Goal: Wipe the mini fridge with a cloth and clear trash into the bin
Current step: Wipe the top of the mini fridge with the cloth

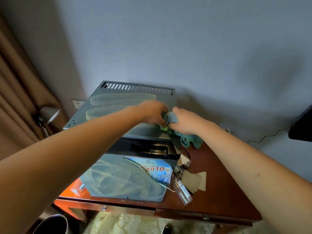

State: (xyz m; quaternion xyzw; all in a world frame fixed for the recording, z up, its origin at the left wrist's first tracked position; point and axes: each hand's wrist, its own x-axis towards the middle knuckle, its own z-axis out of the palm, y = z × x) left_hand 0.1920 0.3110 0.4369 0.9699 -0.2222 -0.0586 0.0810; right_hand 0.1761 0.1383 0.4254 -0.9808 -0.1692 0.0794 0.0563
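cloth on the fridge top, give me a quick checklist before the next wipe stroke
1. Cloth held: ok, left hand and right hand both grip it, bunched between them.
2. Cloth spread flat for wiping: not ok, it is wadded, and a tail hangs off the fridge's right edge.
3. Fridge top free of objects: ok, only wipe streaks show.
4. Right part of top wiped: cannot tell, the hands cover it.
5. Bottle safe: not ok, it lies on the desk close by the fridge, below the hanging cloth.
6. Bin within reach: cannot tell.
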